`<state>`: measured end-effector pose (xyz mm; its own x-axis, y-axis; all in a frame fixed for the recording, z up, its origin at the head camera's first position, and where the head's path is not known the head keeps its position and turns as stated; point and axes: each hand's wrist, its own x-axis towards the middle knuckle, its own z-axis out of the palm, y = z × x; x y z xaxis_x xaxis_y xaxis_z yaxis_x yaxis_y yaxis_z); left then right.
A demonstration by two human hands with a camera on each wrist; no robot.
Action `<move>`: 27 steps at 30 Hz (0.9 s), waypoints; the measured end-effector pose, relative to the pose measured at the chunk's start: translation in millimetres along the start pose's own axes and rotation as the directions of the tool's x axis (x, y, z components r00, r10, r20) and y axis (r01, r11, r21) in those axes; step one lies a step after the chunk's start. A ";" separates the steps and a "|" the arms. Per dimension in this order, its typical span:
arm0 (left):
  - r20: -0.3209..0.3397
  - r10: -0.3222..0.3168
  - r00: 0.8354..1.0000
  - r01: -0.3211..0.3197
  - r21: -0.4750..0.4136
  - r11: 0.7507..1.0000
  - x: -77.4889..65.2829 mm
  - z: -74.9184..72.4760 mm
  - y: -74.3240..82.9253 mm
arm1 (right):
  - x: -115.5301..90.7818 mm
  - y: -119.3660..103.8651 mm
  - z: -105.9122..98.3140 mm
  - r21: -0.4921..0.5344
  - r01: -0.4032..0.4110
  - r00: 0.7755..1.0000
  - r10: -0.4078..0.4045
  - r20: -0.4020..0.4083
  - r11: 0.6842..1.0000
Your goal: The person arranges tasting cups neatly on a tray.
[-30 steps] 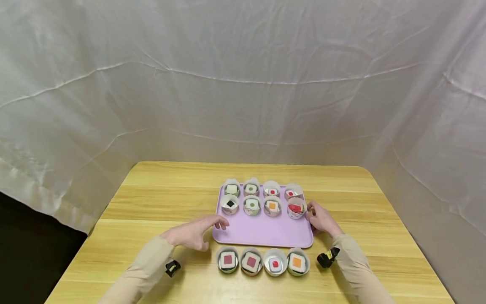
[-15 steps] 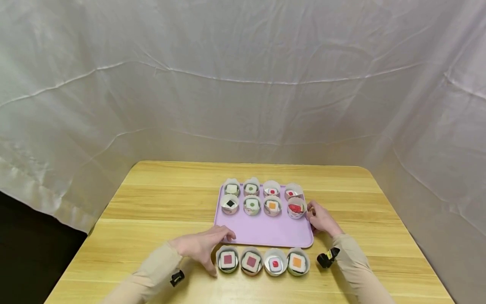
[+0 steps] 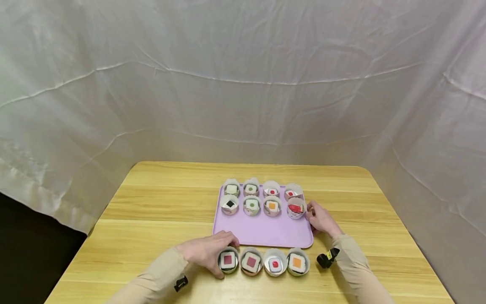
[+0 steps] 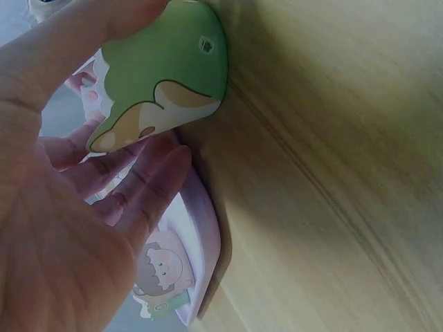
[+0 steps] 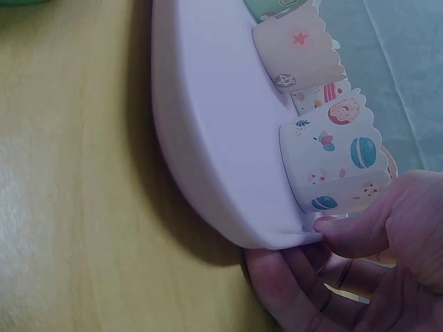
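A paper baking cup [image 4: 169,66], green outside with a cartoon print, stands at the left end of the front row on the table. Inside it lies a white square piece with a dark red centre [image 3: 228,259], like a sushi roll. My left hand [image 3: 205,252] curls round this cup, thumb on the near side and fingers on the far side. At the right, my right hand [image 3: 320,218] pinches the rim of a lilac tray [image 3: 262,231]; its thumb [image 5: 353,232] is on top, its fingers underneath. Beside that thumb stands a white printed cup [image 5: 339,155].
Two rows of filled paper cups occupy the tray's back half, among them one with an orange-centred piece [image 3: 272,206]. Right of the left hand, three more cups continue the front row, ending with another orange-centred piece [image 3: 297,262]. Pale curtains [image 3: 243,105] surround the wooden table [image 3: 159,190].
My left hand has come from the tray's left edge toward me and right, and now surrounds the leftmost front cup. The right hand has stayed at the tray's right edge.
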<state>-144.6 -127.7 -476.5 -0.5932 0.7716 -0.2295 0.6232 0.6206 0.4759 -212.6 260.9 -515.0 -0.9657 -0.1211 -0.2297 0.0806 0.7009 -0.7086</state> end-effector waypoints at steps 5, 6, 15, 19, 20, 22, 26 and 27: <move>0.004 -0.006 1.000 0.006 0.011 1.000 -0.2 0.8 1.6 | 0.0 -0.3 0.5 0.003 0.005 1.000 -0.005 -0.001 1.000; 0.006 -0.008 1.000 0.008 0.008 1.000 -0.1 0.8 1.9 | -0.1 -0.5 0.5 0.007 -0.002 1.000 0.002 -0.003 1.000; 0.011 -0.005 1.000 0.005 0.026 1.000 1.4 2.7 4.5 | -1.8 -1.3 0.1 0.002 0.009 1.000 -0.009 -0.008 1.000; 0.008 -0.007 1.000 0.007 0.033 0.999 2.6 3.7 4.5 | -1.6 -1.0 0.2 -0.003 0.016 1.000 -0.017 -0.015 1.000; 0.006 -0.007 1.000 0.006 0.035 0.999 2.9 3.8 4.5 | -1.5 -0.9 0.3 -0.002 0.017 1.000 -0.017 -0.016 1.000; 0.007 -0.003 1.000 0.003 0.041 0.999 3.5 3.9 4.5 | -1.5 -0.9 0.3 -0.002 0.019 1.000 -0.019 -0.019 1.000; 0.005 0.014 1.000 -0.015 0.060 0.998 4.6 4.3 4.4 | -1.2 -0.3 0.5 -0.003 0.022 1.000 -0.022 -0.021 1.000; 0.005 0.021 1.000 -0.021 0.067 0.998 4.8 4.5 4.3 | -1.1 -0.2 0.6 -0.006 0.023 1.000 -0.024 -0.019 1.000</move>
<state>-142.5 -120.7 -479.3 -0.5774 0.7853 -0.2236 0.6683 0.6119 0.4231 -211.4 260.5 -515.0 -0.9717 -0.1245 -0.2005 0.0566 0.7020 -0.7099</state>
